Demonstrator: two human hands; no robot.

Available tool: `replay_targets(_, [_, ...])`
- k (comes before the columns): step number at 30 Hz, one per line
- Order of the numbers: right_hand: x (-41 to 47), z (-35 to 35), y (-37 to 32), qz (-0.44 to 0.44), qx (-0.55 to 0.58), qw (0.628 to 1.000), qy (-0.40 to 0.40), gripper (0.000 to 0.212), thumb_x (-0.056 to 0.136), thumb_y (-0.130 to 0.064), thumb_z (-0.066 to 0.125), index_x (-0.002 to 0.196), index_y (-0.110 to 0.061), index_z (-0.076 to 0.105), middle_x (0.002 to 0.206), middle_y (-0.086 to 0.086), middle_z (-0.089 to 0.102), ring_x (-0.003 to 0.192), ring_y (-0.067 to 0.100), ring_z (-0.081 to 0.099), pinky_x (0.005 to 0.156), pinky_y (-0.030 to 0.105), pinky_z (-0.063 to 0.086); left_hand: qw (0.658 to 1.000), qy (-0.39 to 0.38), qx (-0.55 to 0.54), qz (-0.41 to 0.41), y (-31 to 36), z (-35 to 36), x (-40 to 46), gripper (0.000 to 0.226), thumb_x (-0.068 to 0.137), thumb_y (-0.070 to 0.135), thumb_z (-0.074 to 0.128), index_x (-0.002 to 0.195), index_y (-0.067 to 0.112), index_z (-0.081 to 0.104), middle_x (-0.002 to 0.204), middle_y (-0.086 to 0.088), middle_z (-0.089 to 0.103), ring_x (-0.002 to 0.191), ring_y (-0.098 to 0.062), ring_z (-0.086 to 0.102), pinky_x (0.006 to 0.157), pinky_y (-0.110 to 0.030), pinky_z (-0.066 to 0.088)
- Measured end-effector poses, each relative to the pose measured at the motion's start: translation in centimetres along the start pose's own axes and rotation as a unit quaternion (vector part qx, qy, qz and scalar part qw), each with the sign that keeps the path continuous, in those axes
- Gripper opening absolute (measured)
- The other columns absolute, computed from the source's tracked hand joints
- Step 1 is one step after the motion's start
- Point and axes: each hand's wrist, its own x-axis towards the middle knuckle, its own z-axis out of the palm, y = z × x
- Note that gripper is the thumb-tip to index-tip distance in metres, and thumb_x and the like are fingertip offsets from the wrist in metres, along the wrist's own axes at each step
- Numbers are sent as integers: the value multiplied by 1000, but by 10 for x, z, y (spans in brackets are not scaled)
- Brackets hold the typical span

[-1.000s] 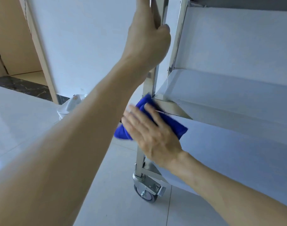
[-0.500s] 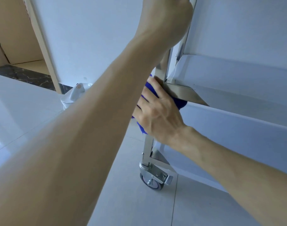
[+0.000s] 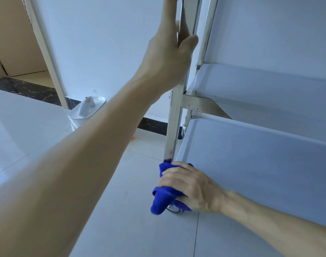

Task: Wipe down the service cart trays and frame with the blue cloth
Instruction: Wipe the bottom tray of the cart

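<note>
Gripping a bunched bright-blue microfibre cloth, the right hand curls its fingers round the fabric and presses it against the foot of the shiny stainless-steel upright post of the service cart, at the near-left corner of the pale grey bottom tray. A fold of cloth hangs below the fist and covers most of the castor wheel. Higher up, the left hand holds the same post, thumb on the near face; its fingers pass behind the metal and its top is cut off by the frame edge. A steel crossbar carries the middle tray. Pale glossy floor tiles run to a white wall with a dark skirting. A stack of white plates stands on the floor by the far wall, near a cream door frame.
</note>
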Motion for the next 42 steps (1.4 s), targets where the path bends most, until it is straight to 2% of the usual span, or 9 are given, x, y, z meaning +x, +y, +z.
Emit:
replay_targets(3, [-14, -22, -11, 224, 206, 951, 61, 29, 97, -35, 62, 125, -37, 58, 120, -19, 65, 115, 5, 59, 104, 23, 41, 999, -8, 47, -14, -2, 10, 8, 61, 99, 3, 42, 152, 22, 19, 104, -21, 54, 73, -35, 58, 68, -41, 59])
replay_targets(6, [-5, -43, -6, 388, 387, 808, 217, 17, 96, -41, 62, 112, -36, 61, 99, -16, 71, 98, 13, 65, 89, 27, 52, 999, 10, 53, 0, -8, 8, 9, 62, 98, 1, 40, 153, 20, 19, 101, -18, 54, 70, -21, 52, 65, -28, 56])
replay_targets(11, [48, -65, -10, 369, 493, 697, 368, 37, 95, -48, 52, 128, -33, 60, 127, -8, 68, 123, 16, 60, 113, 49, 42, 998, 37, 55, -9, -4, 19, 7, 52, 98, 2, 37, 146, 17, 27, 116, -24, 55, 78, -20, 49, 61, -27, 52])
replay_targets(16, [100, -38, -33, 340, 404, 744, 409, 20, 100, -39, 51, 118, -32, 47, 111, -12, 58, 105, -1, 57, 92, 7, 38, 994, 66, 89, -24, -10, 26, 9, 26, 98, 9, 38, 121, 20, 37, 104, -7, 55, 89, -25, 54, 78, -40, 51])
replay_targets(25, [70, 16, -21, 398, 311, 824, 255, 61, 96, -32, 61, 142, -3, 35, 135, 8, 51, 124, 17, 50, 110, 24, 36, 984, 126, 123, -13, -17, 30, 9, 47, 96, 20, 39, 141, 13, 34, 115, -6, 60, 107, -27, 62, 92, -53, 50])
replay_targets(30, [52, 20, -17, 442, 325, 831, 92, 48, 101, -23, 58, 140, -12, 33, 128, 3, 52, 114, 18, 53, 91, 16, 34, 985, 117, 124, 6, -13, 22, 7, 53, 98, 10, 41, 148, 19, 28, 89, 7, 57, 63, -1, 52, 65, -24, 48])
replay_targets(36, [23, -44, -6, 432, 308, 845, 63, 30, 100, -25, 56, 127, -28, 41, 108, 2, 66, 98, 22, 65, 93, 38, 50, 995, 66, 74, -7, -16, 1, 4, 61, 97, 26, 53, 151, 28, 27, 97, 0, 65, 80, -20, 68, 74, -41, 62])
replay_targets(40, [-2, -79, -5, 414, 241, 872, 103, 26, 100, -26, 54, 120, -38, 42, 102, -14, 60, 93, 5, 60, 81, 20, 45, 994, -7, 59, -87, -39, -2, -14, 35, 96, 44, 57, 126, 27, 50, 98, -1, 68, 83, -13, 69, 74, -29, 57])
replay_targets(42, [-11, -69, -6, 405, 179, 894, 75, 21, 97, -40, 53, 115, -32, 49, 103, -9, 60, 91, 15, 61, 83, 33, 50, 987, -38, 74, -137, -56, 4, -25, 23, 93, 53, 56, 99, 30, 54, 95, 1, 72, 92, -16, 70, 84, -39, 53])
